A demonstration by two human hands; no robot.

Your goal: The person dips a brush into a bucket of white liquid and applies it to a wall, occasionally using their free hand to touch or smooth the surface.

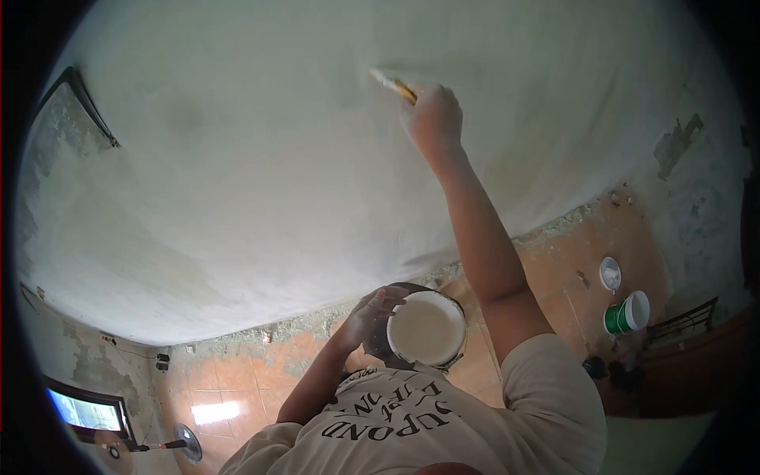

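Note:
My right hand [437, 119] is raised against the pale, patchy wall [261, 174], its fingers closed around the yellow handle of a paintbrush [405, 91]. The whitish brush end meets the wall or is very close to it. Lower down, in front of my shirt, a round bucket [428, 328] holds off-white paint that fills its open top. My left hand [374, 313] grips the bucket at its left rim; part of the grip is hidden.
Orange floor tiles [237, 376] run along a rough, crumbled wall foot. To the right stand a green-and-white pail [625, 314] and a small white lid or tub [609, 273]. At lower left are a fan [187, 443] and a lit screen or window [85, 410].

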